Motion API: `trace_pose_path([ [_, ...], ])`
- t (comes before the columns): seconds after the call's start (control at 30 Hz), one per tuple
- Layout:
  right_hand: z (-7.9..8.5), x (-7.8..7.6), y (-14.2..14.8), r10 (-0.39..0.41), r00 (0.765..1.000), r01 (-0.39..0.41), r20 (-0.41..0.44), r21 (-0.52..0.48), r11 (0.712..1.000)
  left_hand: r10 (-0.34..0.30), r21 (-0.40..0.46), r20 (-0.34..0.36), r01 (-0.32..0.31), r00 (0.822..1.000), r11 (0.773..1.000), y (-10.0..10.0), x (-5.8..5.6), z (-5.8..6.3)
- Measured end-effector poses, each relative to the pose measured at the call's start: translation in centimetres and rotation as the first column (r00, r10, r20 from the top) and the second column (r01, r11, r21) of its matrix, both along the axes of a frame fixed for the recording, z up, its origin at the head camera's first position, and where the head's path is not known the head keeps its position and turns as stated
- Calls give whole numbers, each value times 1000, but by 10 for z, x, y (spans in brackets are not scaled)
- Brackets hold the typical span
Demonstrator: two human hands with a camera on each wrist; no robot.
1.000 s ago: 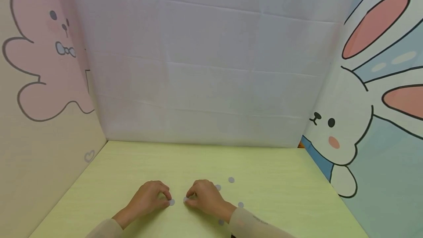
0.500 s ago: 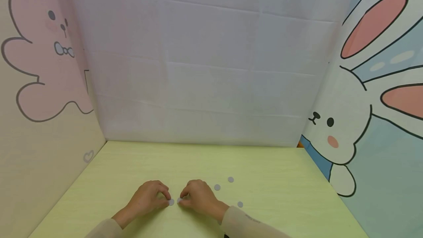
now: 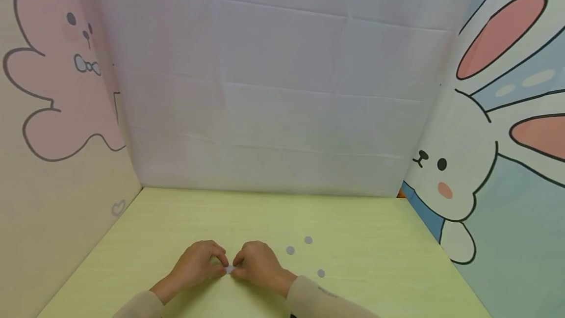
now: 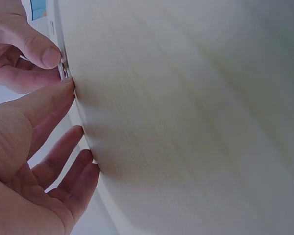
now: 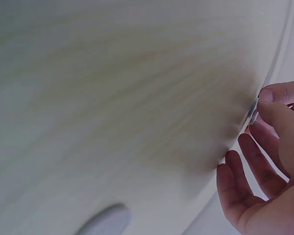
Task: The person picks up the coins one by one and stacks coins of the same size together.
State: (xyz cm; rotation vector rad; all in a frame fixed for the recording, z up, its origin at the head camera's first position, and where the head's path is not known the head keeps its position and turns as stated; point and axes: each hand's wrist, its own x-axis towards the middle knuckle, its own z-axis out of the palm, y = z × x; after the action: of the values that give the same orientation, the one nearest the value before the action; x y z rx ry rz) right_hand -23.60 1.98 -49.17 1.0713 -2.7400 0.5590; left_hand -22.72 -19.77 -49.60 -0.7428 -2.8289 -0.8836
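Both hands meet over the pale yellow-green tabletop (image 3: 194, 215) in the head view. With thumb and forefinger, my left hand (image 3: 198, 261) holds a small flat grey disc (image 3: 229, 270) against the table. From the other side my right hand (image 3: 259, 265) pinches a second such disc, mostly hidden by the fingertips and brought right up to the first one. The right wrist view shows thin disc edges (image 5: 253, 112) between the fingertips, one overlapping the other. In the left wrist view, thumb tips of both hands are close together and the other left fingers (image 4: 83, 171) touch the tabletop.
Several similar discs lie to the right of the right hand, among them a far disc (image 3: 308, 240), a middle disc (image 3: 290, 250) and a near disc (image 3: 321, 273). A white sheet (image 3: 273, 112) stands behind the table. Printed cartoon panels (image 3: 521, 239) flank it.
My right hand has slid left with its disc until it meets the disc at my left hand. The left hand has stayed in place. The right forearm now hides the nearest loose disc.
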Motion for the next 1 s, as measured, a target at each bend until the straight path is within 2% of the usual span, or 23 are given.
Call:
trace_pose_path([
  [0.63,-6,-2,-6,-57,998,57,8,-13,998,4,13,-1,-4,1000,1000,0,-1,-2],
  [1.0,-7,-3,-6,-55,998,55,-6,-27,998,0,2,-18,0,1000,1000,-3,-4,-5],
])
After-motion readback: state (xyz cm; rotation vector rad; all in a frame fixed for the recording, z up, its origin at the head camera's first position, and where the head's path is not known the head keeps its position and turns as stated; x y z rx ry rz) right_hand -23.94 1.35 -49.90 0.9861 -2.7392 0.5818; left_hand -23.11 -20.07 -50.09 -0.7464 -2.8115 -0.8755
